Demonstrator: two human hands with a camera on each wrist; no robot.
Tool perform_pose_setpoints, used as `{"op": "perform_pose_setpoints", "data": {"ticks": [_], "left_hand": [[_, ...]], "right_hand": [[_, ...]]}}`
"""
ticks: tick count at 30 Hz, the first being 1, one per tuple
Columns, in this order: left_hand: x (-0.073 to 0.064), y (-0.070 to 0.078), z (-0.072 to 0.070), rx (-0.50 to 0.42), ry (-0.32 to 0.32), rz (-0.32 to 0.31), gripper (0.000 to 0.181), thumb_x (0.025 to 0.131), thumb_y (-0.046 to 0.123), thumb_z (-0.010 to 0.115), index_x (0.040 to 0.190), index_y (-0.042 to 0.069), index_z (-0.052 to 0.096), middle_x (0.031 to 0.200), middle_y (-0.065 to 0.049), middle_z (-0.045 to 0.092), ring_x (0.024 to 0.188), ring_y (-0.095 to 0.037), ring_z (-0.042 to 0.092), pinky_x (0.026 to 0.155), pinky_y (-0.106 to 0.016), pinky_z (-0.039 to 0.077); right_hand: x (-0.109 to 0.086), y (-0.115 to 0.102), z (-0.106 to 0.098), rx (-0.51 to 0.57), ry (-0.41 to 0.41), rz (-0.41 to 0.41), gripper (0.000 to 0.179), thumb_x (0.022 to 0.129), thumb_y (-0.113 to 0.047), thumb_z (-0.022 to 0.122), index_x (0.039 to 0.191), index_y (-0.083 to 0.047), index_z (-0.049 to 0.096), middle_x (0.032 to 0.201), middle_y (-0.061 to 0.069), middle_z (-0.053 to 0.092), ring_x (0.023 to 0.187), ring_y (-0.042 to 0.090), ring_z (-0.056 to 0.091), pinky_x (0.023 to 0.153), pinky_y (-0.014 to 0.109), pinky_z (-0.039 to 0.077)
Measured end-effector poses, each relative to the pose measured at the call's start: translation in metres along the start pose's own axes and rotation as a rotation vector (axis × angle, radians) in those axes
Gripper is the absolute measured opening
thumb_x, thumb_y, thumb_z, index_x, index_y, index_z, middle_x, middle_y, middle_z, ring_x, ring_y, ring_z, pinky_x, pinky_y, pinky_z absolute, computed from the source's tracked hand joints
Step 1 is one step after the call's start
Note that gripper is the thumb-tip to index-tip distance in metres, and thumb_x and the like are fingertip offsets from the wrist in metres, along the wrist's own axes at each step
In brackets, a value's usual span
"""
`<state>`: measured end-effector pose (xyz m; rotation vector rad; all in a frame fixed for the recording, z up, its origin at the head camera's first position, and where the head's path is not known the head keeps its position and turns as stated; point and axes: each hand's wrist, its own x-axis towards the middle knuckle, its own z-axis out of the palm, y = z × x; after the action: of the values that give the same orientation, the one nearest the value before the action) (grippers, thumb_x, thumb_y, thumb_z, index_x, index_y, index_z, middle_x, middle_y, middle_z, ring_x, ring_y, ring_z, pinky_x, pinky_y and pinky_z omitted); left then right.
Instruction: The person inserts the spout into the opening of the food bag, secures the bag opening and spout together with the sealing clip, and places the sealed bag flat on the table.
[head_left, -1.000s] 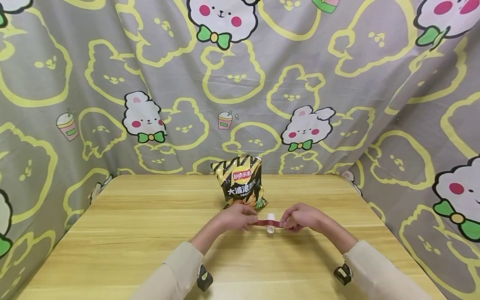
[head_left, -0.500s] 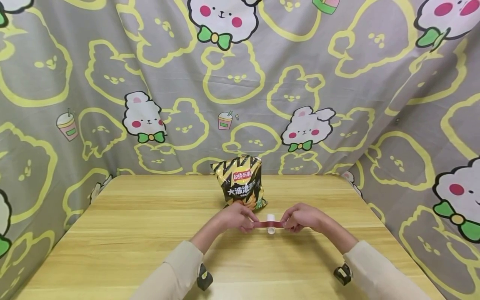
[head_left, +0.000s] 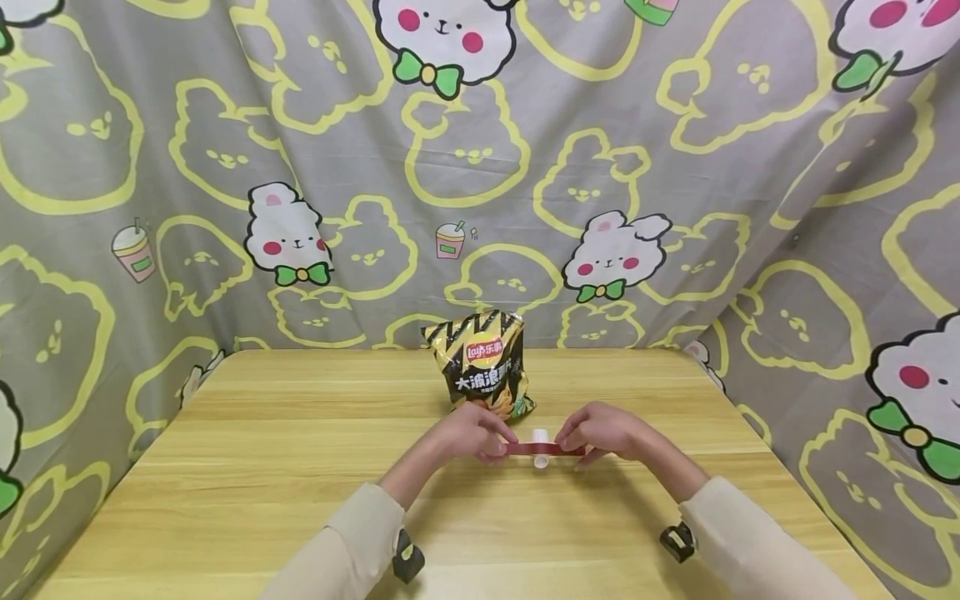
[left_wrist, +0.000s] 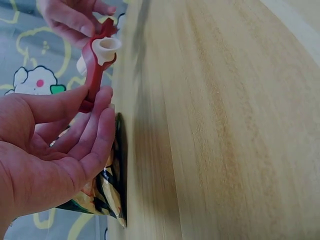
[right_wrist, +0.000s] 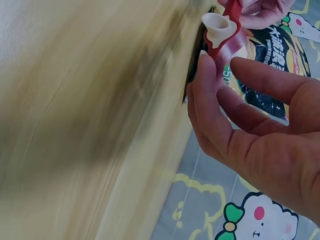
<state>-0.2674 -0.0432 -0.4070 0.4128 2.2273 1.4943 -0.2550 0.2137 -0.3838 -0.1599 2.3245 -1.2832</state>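
A glossy red strip (head_left: pixel 523 448) with a white tube (head_left: pixel 541 437) through its middle is held level above the table between both hands. The tube's round, hollow mouth shows in both wrist views. My left hand (head_left: pixel 470 432) pinches the strip's left end between thumb and fingers. At its right end, my right hand (head_left: pixel 606 431) has thumb and fingers about the strip, and a bit of red shows past the thumb. In the right wrist view the red strip (right_wrist: pixel 231 47) runs down between my right fingertips and thumb; how firmly they press cannot be told.
Just behind the hands, a black and yellow chip bag (head_left: pixel 483 367) stands on the wooden table (head_left: pixel 300 475). A patterned grey curtain (head_left: pixel 360 167) hangs at the back and both sides. Black bands (head_left: pixel 408 557) are worn at both wrists.
My left fingers have closed on the strip's left end. My right hand has shifted slightly inward and changed its grip, so red now shows beyond the thumb. The chip bag stays put.
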Motion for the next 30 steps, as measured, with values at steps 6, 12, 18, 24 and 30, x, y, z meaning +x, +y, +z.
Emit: {"op": "perform_pose_setpoints", "data": {"ticks": [6,12,18,24,30], "left_hand": [[-0.001,0.0,0.002,-0.02,0.004,0.01,0.02,0.08,-0.006,0.072,0.097,0.001,0.078,0.084,-0.014,0.076,0.082,-0.036,0.074,0.078,-0.047,0.062],[-0.001,0.0,0.002,-0.02,0.016,0.012,0.021,0.08,-0.007,0.071,0.098,0.001,0.078,0.084,-0.013,0.076,0.083,-0.037,0.074,0.08,-0.048,0.061],[-0.001,-0.002,0.0,-0.029,-0.004,0.018,0.021,0.082,-0.003,0.072,0.102,0.0,0.076,0.102,-0.015,0.072,0.083,-0.033,0.073,0.081,-0.045,0.061],[0.0,-0.004,-0.004,-0.087,-0.067,0.017,0.022,0.082,-0.004,0.074,0.103,-0.004,0.075,0.151,-0.028,0.036,0.082,-0.022,0.072,0.081,-0.039,0.062],[0.001,-0.003,-0.007,-0.101,-0.088,-0.002,0.023,0.079,-0.006,0.077,0.102,-0.005,0.076,0.154,-0.027,0.03,0.081,-0.02,0.072,0.081,-0.037,0.062]], "right_hand": [[0.002,-0.003,0.005,0.057,-0.045,0.018,0.02,0.09,-0.003,0.068,0.105,0.009,0.072,0.091,0.014,0.062,0.084,0.03,0.066,0.071,0.037,0.064],[0.005,-0.005,0.009,0.026,-0.056,-0.001,0.019,0.091,-0.012,0.073,0.1,0.005,0.073,0.076,0.007,0.057,0.07,0.017,0.061,0.066,0.032,0.063],[0.006,-0.005,0.011,0.013,-0.027,-0.02,0.019,0.088,-0.014,0.077,0.095,0.003,0.072,0.071,0.004,0.056,0.066,0.014,0.057,0.063,0.03,0.061],[0.005,-0.004,0.011,-0.017,0.002,-0.028,0.019,0.086,-0.014,0.079,0.093,0.002,0.072,0.073,0.004,0.058,0.069,0.015,0.057,0.063,0.03,0.06],[0.004,-0.005,0.011,-0.06,0.016,-0.037,0.019,0.085,-0.015,0.081,0.09,0.0,0.072,0.075,0.004,0.059,0.069,0.015,0.055,0.063,0.03,0.058]]}}
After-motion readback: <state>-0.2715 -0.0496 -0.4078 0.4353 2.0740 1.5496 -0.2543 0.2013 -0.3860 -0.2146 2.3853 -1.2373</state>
